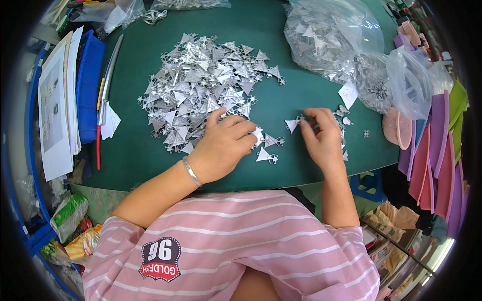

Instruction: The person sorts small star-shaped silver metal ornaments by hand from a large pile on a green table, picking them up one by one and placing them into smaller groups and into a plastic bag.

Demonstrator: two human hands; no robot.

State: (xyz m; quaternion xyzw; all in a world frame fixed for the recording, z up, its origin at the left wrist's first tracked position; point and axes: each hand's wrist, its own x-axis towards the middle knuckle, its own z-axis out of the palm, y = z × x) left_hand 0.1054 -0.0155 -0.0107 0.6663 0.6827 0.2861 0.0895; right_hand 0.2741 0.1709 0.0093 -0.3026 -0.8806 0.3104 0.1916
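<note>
My left hand (224,146) is at the near right edge of a large heap of silver triangular metal pieces (201,85). Its fingers are bent, and a pale triangular metal piece (257,135) shows at the thumb and fingertip. Two more triangular pieces with small star-shaped ends (265,155) lie loose close by. To the right, my right hand (323,140) pinches the end of another triangular metal piece (291,125) between thumb and fingers. Small silver parts (343,111) lie just beyond and beside this hand, some hidden behind it.
Clear plastic bags of metal parts (326,37) stand at the far right of the green table (130,165). Along the left are a blue tray (89,85), papers (55,105) and a long tapered metal rod (108,80) with a red end. Pink and purple bins (427,165) crowd the right edge.
</note>
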